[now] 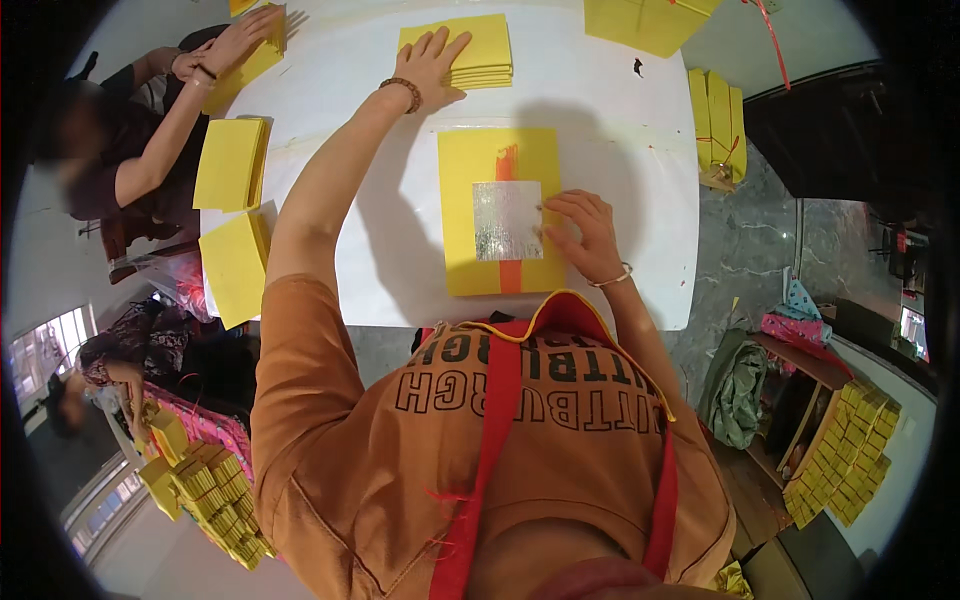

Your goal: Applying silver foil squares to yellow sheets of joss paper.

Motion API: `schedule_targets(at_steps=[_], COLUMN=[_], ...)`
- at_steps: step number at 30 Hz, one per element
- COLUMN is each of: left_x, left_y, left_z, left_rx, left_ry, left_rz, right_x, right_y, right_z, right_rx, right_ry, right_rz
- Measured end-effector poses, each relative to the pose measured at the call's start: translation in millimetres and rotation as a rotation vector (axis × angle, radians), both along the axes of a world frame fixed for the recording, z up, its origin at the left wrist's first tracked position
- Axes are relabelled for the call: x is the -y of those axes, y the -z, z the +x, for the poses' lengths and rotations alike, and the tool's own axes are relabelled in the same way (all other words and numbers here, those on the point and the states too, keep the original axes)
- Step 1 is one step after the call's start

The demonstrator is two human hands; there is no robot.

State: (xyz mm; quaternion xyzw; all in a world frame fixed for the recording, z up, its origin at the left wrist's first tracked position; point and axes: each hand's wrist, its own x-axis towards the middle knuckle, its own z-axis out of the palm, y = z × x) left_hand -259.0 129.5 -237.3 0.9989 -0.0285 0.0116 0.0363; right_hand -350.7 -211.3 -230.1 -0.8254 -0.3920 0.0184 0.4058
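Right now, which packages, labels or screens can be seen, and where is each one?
Tied bundle of yellow paper sheets: right table edge, red string.
Stacked yellow paper bundles: lower right, on the floor.
Stacked yellow bundles: lower left.
Small lit screen: far right; too small to describe.

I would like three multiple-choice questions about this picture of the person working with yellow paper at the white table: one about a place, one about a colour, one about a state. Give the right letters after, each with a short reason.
1. Where does the left hand rest?
A. on the far stack of yellow sheets
B. on the silver foil square
C. off the table's edge

2. What colour is the stripe running down the near yellow sheet?
A. blue
B. orange
C. black

3. How does the right hand stand?
A. clenched around a tool
B. raised in the air
C. fingers down at the foil square's right edge

Answers: 1 A, the palm lies flat on that stack. 2 B, an orange band shows above and below the foil. 3 C, the fingertips touch the sheet beside the foil.
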Motion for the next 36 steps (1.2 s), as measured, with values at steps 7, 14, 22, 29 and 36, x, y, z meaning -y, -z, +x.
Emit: schedule_targets(at_steps=[7,14,22,29,36], left_x=[55,123,131,125,121], left_y=[-19,-30,-18,-23,-21], left_z=[-91,-217,-235,-227,-224], left_rx=[0.355,0.062,0.135,0.0,-0.199], left_ry=[0.157,0.343,0.433,0.291,0.043], left_rz=[-0.341,-0.396,-0.226,-0.729,-0.956], right_x=[1,0,-4,-1,-4], right_y=[33,37,58,66,58], right_z=[-5,-7,-4,-4,-4], right_rx=[0.03,0.101,-0.238,-0.363,-0.515], right_ry=[0.014,0.039,0.055,0.065,0.079], right_rz=[-0.026,-0.029,0.234,0.299,0.36])
